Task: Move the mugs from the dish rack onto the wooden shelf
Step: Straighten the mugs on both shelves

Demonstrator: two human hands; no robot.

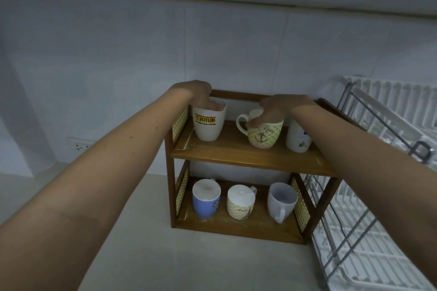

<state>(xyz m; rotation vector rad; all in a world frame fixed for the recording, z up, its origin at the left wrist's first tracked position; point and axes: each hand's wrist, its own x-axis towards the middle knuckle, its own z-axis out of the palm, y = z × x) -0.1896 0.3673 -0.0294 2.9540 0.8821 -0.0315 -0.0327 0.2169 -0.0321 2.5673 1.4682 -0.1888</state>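
A two-level wooden shelf point(246, 156) stands on the counter against the tiled wall. On its upper board at the left stands a white Jotun mug point(208, 125); my left hand point(196, 92) grips its rim with fingers dipped inside. At the middle of that board is a green anchor mug point(264, 133), held at the rim by my right hand point(276, 107). A white mug with small prints point(298, 139) stands to its right, partly behind my forearm. The lower board carries a blue mug point(205, 198), a cream mug point(240, 203) and a white mug point(281, 201).
A white dish rack point(369, 243) with grey wire frame stands at the right, touching the shelf's side; no mugs show in it. A wall socket point(81, 145) sits low on the left wall. Pale countertop point(179, 257) stretches in front of the shelf.
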